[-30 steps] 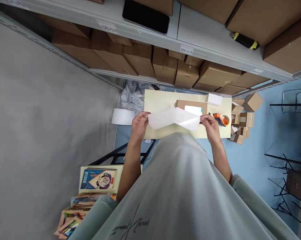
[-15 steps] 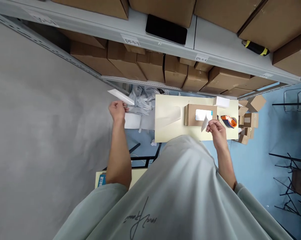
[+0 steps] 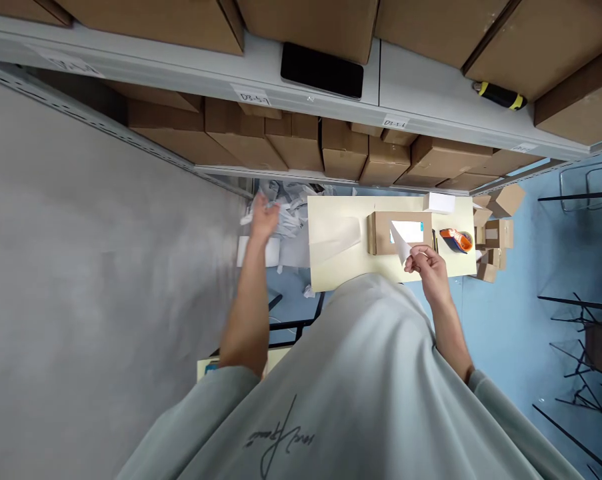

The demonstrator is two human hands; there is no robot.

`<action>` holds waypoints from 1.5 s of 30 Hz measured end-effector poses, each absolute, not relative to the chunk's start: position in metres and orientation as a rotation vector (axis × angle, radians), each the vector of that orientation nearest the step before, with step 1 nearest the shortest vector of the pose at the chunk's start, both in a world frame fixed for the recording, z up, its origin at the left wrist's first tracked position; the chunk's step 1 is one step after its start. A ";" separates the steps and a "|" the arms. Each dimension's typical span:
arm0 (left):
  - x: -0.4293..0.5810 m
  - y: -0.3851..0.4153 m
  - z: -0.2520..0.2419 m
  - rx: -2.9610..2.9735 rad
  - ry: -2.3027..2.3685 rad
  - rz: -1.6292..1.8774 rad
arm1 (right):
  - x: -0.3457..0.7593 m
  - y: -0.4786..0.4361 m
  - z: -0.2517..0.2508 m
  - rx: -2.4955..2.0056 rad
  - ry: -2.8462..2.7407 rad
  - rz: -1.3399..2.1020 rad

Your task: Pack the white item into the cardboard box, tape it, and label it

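The right hand point(image 3: 427, 263) is over the near edge of the table point(image 3: 325, 270), right of its middle, its grip pinched together on the corner of a thin white slip point(image 3: 401, 249). The slip slants up from the fingertips to the left, its upper end overlapping the view of a cardboard box point(image 3: 383, 233); whether the two touch cannot be told. The box lies flat on the table and bears a white label point(image 3: 415, 230) with a blue corner.

The left hand point(image 3: 265, 219) is beyond the table's left end, in front of a heap of crumpled white paper point(image 3: 291, 217). It is blurred, so I cannot tell whether its grip is apart or closed, or whether it touches the paper. Just on the near side of the heap lies a white roll-like object point(image 3: 271, 253).

A pale sheet point(image 3: 345, 235) lies on the left half of the table. A small white box point(image 3: 439, 203) sits at the far edge, and an orange and dark blue tape dispenser point(image 3: 457, 241) lies near the right end. Small cardboard boxes point(image 3: 499, 233) are heaped past that end.

On the far side stands a grey shelf point(image 3: 421, 73), loaded with large cartons point(image 3: 301, 143). A black phone point(image 3: 322, 70) lies on its ledge, with a black and yellow cutter point(image 3: 501, 96) farther right.
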State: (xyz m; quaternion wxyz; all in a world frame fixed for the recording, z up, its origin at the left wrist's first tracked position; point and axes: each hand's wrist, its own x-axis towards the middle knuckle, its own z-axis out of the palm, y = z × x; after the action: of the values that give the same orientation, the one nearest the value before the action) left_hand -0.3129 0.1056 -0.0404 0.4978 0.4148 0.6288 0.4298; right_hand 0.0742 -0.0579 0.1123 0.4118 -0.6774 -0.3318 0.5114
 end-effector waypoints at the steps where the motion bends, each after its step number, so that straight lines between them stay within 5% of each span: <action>1: -0.290 0.095 -0.044 0.980 1.536 1.024 | 0.075 -0.056 0.112 -1.698 -0.845 1.304; 10: -0.142 -0.008 0.019 0.723 1.009 0.840 | 0.087 -0.040 0.108 -1.631 -0.981 1.445; 45: -0.020 -0.006 0.056 0.937 1.229 0.866 | 0.226 -0.029 0.060 -1.618 -1.122 1.198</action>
State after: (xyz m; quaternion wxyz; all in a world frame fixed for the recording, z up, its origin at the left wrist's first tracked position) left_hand -0.0202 -0.0063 0.0559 0.6329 0.4094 0.5372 0.3786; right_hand 0.2257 -0.0289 0.0599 0.4064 -0.6413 -0.4449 0.4750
